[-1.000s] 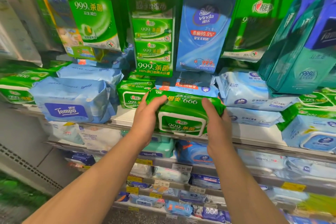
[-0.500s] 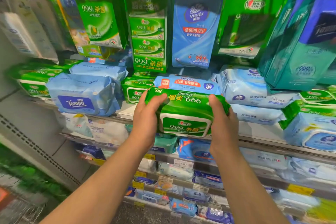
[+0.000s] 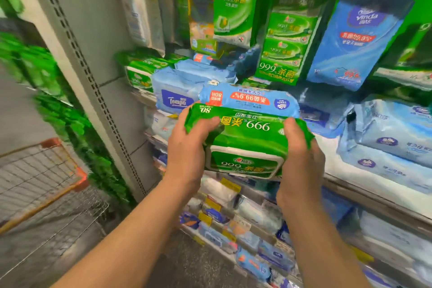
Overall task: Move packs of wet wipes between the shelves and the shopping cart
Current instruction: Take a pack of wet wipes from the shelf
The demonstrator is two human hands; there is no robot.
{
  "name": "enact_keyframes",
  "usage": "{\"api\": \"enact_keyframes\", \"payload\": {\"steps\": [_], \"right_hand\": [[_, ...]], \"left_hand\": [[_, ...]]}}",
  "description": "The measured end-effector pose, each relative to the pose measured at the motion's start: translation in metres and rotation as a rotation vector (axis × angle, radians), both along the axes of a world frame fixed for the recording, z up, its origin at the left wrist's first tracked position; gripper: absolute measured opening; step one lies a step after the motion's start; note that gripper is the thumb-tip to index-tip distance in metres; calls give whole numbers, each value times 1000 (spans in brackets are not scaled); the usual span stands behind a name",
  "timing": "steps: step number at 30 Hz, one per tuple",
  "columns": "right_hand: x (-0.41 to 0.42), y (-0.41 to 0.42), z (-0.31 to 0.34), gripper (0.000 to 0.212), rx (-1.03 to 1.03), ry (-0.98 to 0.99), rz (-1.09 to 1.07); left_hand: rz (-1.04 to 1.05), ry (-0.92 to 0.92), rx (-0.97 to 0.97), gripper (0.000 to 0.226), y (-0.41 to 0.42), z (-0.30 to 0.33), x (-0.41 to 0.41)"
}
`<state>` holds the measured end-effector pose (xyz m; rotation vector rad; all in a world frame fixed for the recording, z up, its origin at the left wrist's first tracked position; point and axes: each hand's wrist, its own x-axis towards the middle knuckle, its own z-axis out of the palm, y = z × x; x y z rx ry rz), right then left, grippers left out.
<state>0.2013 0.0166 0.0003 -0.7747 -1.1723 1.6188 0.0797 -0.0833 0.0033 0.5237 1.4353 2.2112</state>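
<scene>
a green pack of wet wipes (image 3: pixel 245 140) is held in front of the shelves, clear of them, with its white-rimmed lid facing the camera and its print upside down. it is gripped at its left end by the left hand (image 3: pixel 187 152), whose thumb is curled over the top face while the other fingers are hidden behind the pack. its right end is gripped by the right hand (image 3: pixel 301 159) in the same way, thumb on top and fingers wrapped round the end. a blue pack (image 3: pixel 247 99) is seen just behind and above the green one, touching it or nearly so; whether it is carried by the hands or lies on the shelf cannot be told.

behind the hands, a shelf (image 3: pixel 374 184) is stocked with pale blue packs (image 3: pixel 392 138) on the right and a blue tempo pack (image 3: pixel 175 96) on the left, with further green packs (image 3: pixel 140 70) beside the grey upright post (image 3: pixel 93 82). tall green bags (image 3: pixel 233 11) and a blue vinda bag (image 3: pixel 360 37) are hung above. lower shelves with yellow price tags (image 3: pixel 230 184) are visible beneath the forearms. at the lower left, the wire shopping cart (image 3: pixel 42 184) with orange corners is seen, well apart from the held pack; its contents cannot be made out through the blur.
</scene>
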Motion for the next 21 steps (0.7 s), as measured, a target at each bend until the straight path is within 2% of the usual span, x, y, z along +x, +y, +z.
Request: {"api": "enact_keyframes", "payload": {"steps": [7,13,16,21], "right_hand": [[-96,-93,9,12,-12,92,224],[-193,-200,6,16,38,16,408],[-236,-260,4,23,56,-26,531],[-294,-342,-11,19,-10,-74,699]], "left_hand": [[268,23,10,43,-116,4,-67],[451,-25,12,40,-243,3,-127],[536,-62,-3,48,-309,-1,-153],[609,-68,-12,25,-403,-14,-189]]}}
